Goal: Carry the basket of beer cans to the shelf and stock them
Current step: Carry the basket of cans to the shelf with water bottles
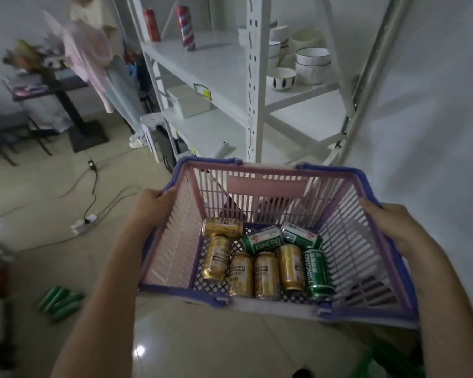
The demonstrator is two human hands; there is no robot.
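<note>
I hold a pink basket (265,184) with a purple rim in front of me, above the floor. My left hand (150,207) grips its left rim and my right hand (388,227) grips its right rim. On the basket's floor lie several gold beer cans (266,275) and three green beer cans (316,271), all on their sides. A white metal shelf (202,66) stands just beyond the basket. Two tall red cans (185,27) stand upright on its upper board.
White bowls (311,64) are stacked on the shelf's right bay. A person in pink (90,58) stands at the left beside a dark table (49,85). Cables and a power strip (84,222) run over the tiled floor. Green cans (60,302) lie on the floor, lower left.
</note>
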